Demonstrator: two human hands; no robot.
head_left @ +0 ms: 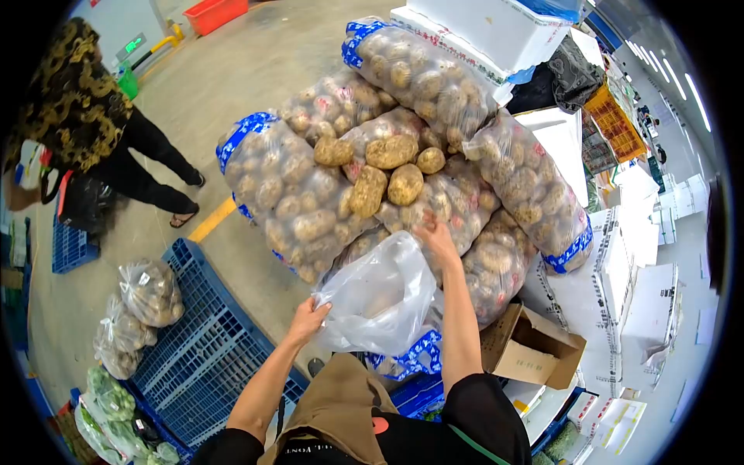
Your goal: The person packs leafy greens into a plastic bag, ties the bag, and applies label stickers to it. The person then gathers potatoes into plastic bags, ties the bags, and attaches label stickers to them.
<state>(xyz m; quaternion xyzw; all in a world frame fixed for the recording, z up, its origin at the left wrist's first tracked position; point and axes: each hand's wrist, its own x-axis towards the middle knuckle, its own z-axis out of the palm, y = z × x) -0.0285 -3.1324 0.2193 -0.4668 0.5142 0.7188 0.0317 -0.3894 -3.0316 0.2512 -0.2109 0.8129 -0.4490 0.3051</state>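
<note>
Pinching the near left edge of a clear, thin plastic bag (380,298) between thumb and fingers, the left hand (309,319) on my feed holds it out in front of the body. The right hand (436,239) is by the bag's far right side, fingers partly curled over the plastic of a full potato sack; from here I cannot tell whether they grip anything. The bag hangs loose and crumpled between the two forearms, its mouth hard for me to make out.

Just beyond the bag and the right hand, I count five loose brown potatoes (405,184) in a cluster on top of the heaped sacks. Around them I see large see-through sacks packed with potatoes: one with blue patterned ends (287,198) on the left, another lying across the top of the heap (422,77), and a third slanting down the right side (527,174).

Nearer the body, a brown apron (329,403) covers the lap area, and an open brown cardboard box (535,360) sits to the right of the right forearm. White foam boxes (597,302) stand beyond it. To the left I have a blue plastic slatted pallet (205,349), with smaller clear bags of potatoes (151,291) along its far left edge. Farther out, a person in a black-and-gold patterned top (77,101) stands on the concrete floor (287,43), and a red plastic crate (217,14) lies well apart at the upper edge.
</note>
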